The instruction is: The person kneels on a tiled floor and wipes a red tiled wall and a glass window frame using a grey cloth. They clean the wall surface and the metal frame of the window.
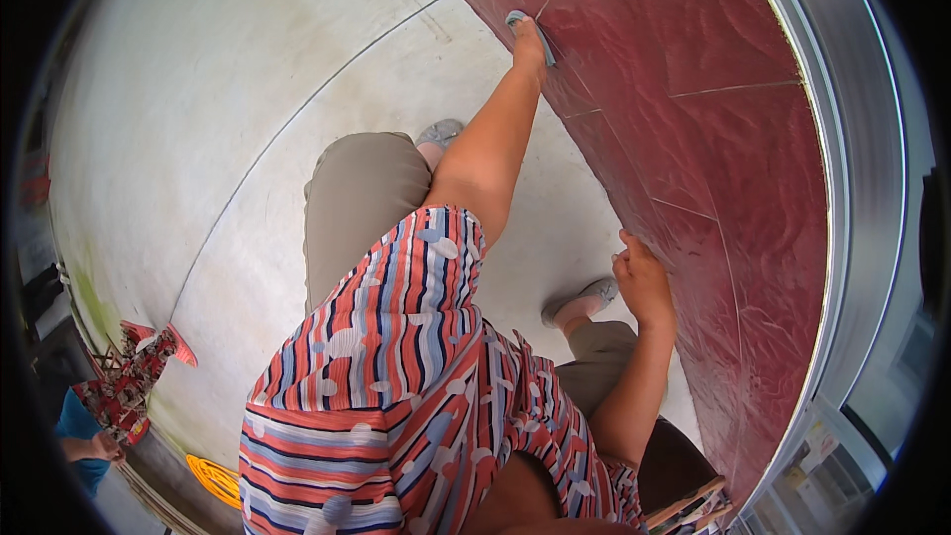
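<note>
My left hand (527, 43) reaches far forward, gripping a grey-green flat item (548, 50), perhaps a folded cloth or pad, against the edge of a dark red, slate-textured slab (728, 156). Fingers hide part of the item. My right hand (645, 284) is near the same edge, nearer my body. Its fingers are bent and partly apart, and nothing shows in them; whether it touches the slab I cannot tell. Pale lines cross the red surface. Below lies pale concrete floor (245, 74), with my grey shoes (442, 132) on it.
A metal door or window frame (854, 163) curves along the slab's right side. Another person (111, 401) in patterned trousers is at the lower left, by a yellow coiled cord or hose (214, 479). A dark brown object (676, 461) stands behind my right arm.
</note>
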Motion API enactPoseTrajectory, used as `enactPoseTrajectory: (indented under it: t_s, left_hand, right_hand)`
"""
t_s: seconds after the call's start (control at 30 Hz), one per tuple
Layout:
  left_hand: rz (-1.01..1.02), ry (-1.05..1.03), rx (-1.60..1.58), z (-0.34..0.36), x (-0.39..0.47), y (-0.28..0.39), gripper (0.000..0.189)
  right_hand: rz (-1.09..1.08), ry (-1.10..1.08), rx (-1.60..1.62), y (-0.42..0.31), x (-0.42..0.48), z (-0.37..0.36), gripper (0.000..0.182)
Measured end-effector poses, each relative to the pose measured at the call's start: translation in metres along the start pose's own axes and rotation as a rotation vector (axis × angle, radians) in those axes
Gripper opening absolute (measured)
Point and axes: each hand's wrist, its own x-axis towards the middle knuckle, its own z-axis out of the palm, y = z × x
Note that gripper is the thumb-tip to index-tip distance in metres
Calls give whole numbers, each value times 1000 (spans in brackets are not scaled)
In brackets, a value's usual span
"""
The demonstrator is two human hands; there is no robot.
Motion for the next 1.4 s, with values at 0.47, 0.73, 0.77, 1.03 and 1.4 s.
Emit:
enactPoseTrajectory:
  t_s: [0.47, 0.73, 0.77, 1.03, 1.4]
  left_hand:
    - [616, -96, 407, 116, -130, 76, 77]
    - [1008, -107, 504, 172, -157, 88, 72]
    - [960, -95, 458, 177, -153, 81, 70]
    - [889, -44, 460, 150, -58, 98, 63]
    - [599, -63, 468, 144, -78, 71, 75]
  right_hand:
    - [131, -87, -14, -6, 11, 3, 46]
    - [123, -89, -48, 21, 20, 19, 46]
    - [151, -86, -55, 31, 13, 24, 46]
    - [110, -50, -123, 48, -2, 31, 45]
    - [252, -120, -52, 37, 0, 16, 47]
